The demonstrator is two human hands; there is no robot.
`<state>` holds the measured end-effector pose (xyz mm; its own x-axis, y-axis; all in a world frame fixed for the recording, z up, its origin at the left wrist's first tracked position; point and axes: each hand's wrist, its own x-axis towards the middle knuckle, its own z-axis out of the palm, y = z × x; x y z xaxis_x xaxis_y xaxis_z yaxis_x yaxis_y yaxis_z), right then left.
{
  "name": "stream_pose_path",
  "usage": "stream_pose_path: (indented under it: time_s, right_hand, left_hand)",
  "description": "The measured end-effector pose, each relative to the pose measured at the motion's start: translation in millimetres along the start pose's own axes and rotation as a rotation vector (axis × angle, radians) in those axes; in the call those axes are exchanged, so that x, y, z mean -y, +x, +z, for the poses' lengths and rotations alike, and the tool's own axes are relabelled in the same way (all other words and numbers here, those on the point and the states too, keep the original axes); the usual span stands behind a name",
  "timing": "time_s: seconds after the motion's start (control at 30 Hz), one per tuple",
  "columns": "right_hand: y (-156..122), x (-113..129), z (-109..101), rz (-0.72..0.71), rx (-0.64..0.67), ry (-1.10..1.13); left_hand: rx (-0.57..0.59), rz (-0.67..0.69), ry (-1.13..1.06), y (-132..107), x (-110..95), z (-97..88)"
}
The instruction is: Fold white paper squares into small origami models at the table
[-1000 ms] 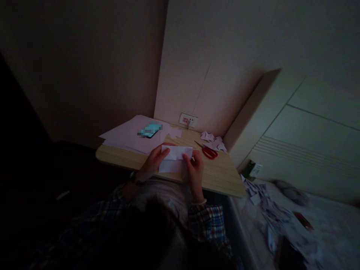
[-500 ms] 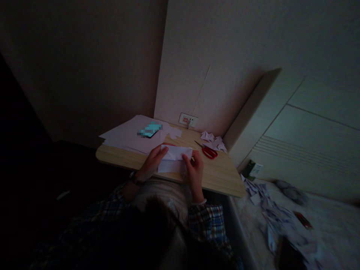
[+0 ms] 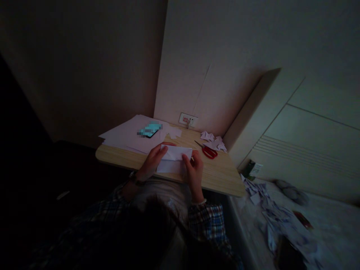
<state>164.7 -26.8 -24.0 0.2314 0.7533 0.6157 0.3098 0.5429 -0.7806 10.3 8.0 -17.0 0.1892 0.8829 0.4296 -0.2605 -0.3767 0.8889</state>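
A white sheet of paper (image 3: 174,153), folded across its width, is held over the front part of the wooden table. My left hand (image 3: 152,161) grips its left side, thumb on top and fingers underneath. At the right side, my right hand (image 3: 194,168) pinches the paper with its thumb on the upper layer. Red-handled scissors (image 3: 208,151) lie on the table to the right of my right hand. Beyond my left hand, a stack of white paper (image 3: 123,133) carries a phone (image 3: 150,129) with a lit, blurred screen.
Small folded paper pieces (image 3: 213,140) sit at the table's (image 3: 222,176) back right. Paper scraps (image 3: 174,132) lie near the wall socket (image 3: 188,119). On the right, a bed (image 3: 332,225) holds many folded papers (image 3: 277,217), a grey bundle (image 3: 291,190) and a dark object (image 3: 291,253).
Almost nothing differs. The lower flap of the paper has shifted slightly to the left, while both hands keep their grip in the same place.
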Motion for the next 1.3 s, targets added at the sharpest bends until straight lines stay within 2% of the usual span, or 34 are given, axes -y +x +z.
stream_pose_path:
  time_s: [0.27, 0.43, 0.6, 0.73, 0.93, 1.07, 1.2, 1.3]
  right_hand:
    - [-0.8, 0.9, 1.5, 0.046, 0.007, 0.077]
    - [-0.1, 4.6, 2.9, 0.104, -0.116, 0.186]
    - [2.8, 7.6, 1.3, 0.131, -0.025, 0.144]
    - [4.7, 11.9, -0.4, 0.13, -0.026, 0.138]
    - [11.8, 18.5, -8.2, 0.102, -0.05, 0.079]
    - [19.2, 21.3, -17.8, 0.08, -0.02, 0.024]
    - [28.7, 29.7, -23.8, -0.018, 0.053, -0.11]
    - [36.0, 40.2, -24.3, -0.161, 0.117, -0.211]
  left_hand:
    - [-0.026, 0.033, 0.054, 0.5, -1.2, 0.5]
    - [-0.029, 0.044, 0.08, -0.6, -2.8, 1.1]
    - [-0.023, 0.048, 0.086, 0.0, -2.4, 0.6]
    - [-0.014, 0.028, 0.102, -0.2, -2.8, 0.3]
    - [-0.04, 0.036, 0.141, -1.8, -8.1, -0.9]
    - [0.002, 0.065, 0.259, 0.5, -15.8, -5.5]
    - [0.046, 0.12, 0.398, 5.5, -30.0, -8.6]
    - [0.115, 0.185, 0.496, 8.6, -43.9, -7.5]
